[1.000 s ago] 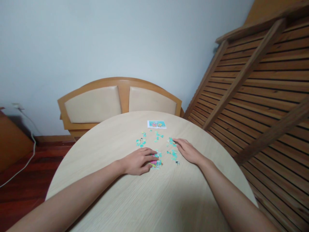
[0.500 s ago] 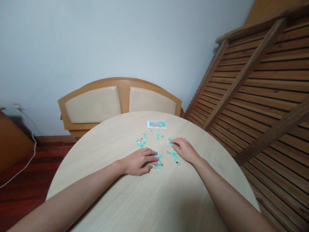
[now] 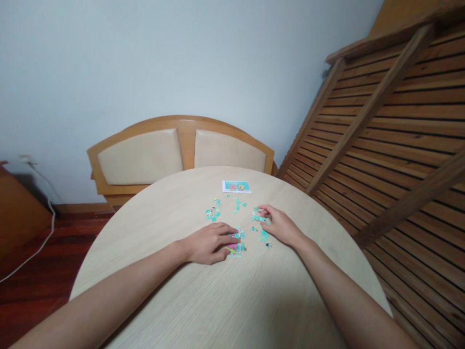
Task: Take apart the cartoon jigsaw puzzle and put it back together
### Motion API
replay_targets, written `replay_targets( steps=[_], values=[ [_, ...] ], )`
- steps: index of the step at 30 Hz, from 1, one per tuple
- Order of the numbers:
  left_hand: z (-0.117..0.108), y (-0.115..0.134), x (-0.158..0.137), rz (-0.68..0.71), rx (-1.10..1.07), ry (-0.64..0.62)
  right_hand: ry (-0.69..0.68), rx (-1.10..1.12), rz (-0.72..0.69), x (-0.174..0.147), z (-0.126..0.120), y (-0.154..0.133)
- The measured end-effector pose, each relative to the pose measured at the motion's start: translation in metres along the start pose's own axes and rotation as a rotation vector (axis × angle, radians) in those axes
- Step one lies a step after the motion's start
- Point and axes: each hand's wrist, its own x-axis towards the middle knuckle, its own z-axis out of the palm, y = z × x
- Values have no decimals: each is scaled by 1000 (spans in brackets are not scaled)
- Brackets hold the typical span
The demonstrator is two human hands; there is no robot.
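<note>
My left hand (image 3: 214, 243) lies flat with fingers spread, its fingertips resting on a joined patch of jigsaw puzzle (image 3: 238, 248) in pink, teal and yellow. The fingers cover the patch's left side. Over to the right, my right hand (image 3: 279, 225) hovers at or touches a cluster of loose teal puzzle pieces (image 3: 258, 218); thumb and fingers are apart, and no piece shows held between them. More teal pieces (image 3: 263, 236) lie just below its thumb, with a dark-and-white piece (image 3: 268, 245) nearest me.
A printed picture card (image 3: 236, 186) lies toward the far side of the round table (image 3: 174, 300). Other loose pieces (image 3: 212, 214) are left of centre, and some teal ones (image 3: 238, 204) below the card. A padded headboard (image 3: 141, 157) and a slatted wooden frame (image 3: 392, 126) stand behind.
My right hand has shifted slightly, its thumb and fingers opening wider so more teal pieces show between them. My left hand stays on the joined patch.
</note>
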Motion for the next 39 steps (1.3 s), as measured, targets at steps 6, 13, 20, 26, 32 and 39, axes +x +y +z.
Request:
replay_targets(
  steps=[6,13,20,26,32,39],
  values=[
    [1,0,0,8,-5,-2,-1,-60,-78,-3,-7,-19],
    [1,0,0,29,3,-17,-45,-35,-81,-4,5,-31],
    [0,0,-1,24,4,-19,-61,-254,12,-5,9,-24],
    [1,-1,-1,28,-5,-4,-86,-270,22,-5,3,-20],
    [1,0,-1,23,-7,-7,-83,-285,20,-6,3,-25],
    [-1,2,0,29,-12,-7,-105,-309,-4,-6,4,-33]
  ],
)
